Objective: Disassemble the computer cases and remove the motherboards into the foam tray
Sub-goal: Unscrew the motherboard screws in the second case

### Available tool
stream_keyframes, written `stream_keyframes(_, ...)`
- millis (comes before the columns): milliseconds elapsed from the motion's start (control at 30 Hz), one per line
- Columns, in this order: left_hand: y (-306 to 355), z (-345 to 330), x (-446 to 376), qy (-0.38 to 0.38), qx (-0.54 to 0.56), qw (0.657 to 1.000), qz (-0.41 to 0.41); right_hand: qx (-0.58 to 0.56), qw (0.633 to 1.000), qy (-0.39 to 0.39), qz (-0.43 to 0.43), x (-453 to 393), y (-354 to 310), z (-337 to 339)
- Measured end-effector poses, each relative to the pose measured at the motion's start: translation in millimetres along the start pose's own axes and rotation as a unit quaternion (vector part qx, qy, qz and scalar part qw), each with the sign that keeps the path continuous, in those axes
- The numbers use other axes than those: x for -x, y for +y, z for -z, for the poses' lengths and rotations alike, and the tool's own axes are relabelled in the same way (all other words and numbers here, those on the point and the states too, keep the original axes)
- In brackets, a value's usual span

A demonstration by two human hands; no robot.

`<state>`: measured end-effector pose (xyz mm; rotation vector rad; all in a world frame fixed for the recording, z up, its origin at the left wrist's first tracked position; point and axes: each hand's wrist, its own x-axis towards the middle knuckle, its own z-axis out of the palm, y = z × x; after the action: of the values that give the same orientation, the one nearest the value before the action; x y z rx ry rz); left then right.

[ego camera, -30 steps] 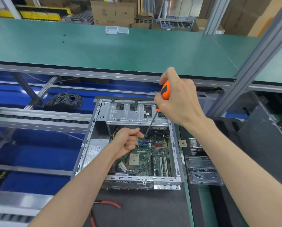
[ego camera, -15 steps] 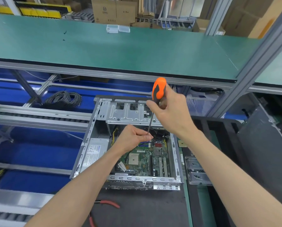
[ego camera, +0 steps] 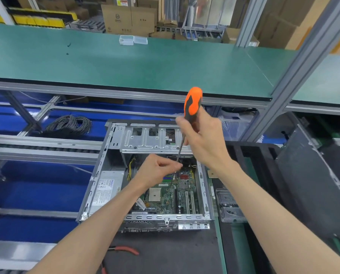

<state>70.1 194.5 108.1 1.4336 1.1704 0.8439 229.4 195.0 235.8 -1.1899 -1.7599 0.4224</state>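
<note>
An open grey computer case lies in front of me with a green motherboard inside. My right hand grips an orange-and-black screwdriver, its shaft slanting down into the case's far right corner. My left hand is curled inside the case and pinches the shaft near its tip, just above the board. The tip itself is hidden behind my fingers. A silver drive cage spans the far end of the case and a power supply sits at its left.
Red-handled pliers lie on the dark mat near me. A metal bracket rests right of the case, beside a black foam tray. A dark case panel leans at far right. Coiled cable lies far left. A green shelf overhangs.
My right hand slid down the screwdriver handle, baring its orange top, and tilted the tool more upright. My left hand moved right and closed its fingers round the shaft near the tip.
</note>
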Motion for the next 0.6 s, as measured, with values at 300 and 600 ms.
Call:
stream_keyframes(300, 38, -65, -29, 0.132, 0.213, 0.955, 0.159, 0.031, 0.995, 0.084, 0.051, -32, -24, 57)
stream_keyframes(600, 69, -122, -32, -0.027, 0.113, 0.979, 0.169, 0.110, 0.991, 0.061, 0.045, -24, -11, 79)
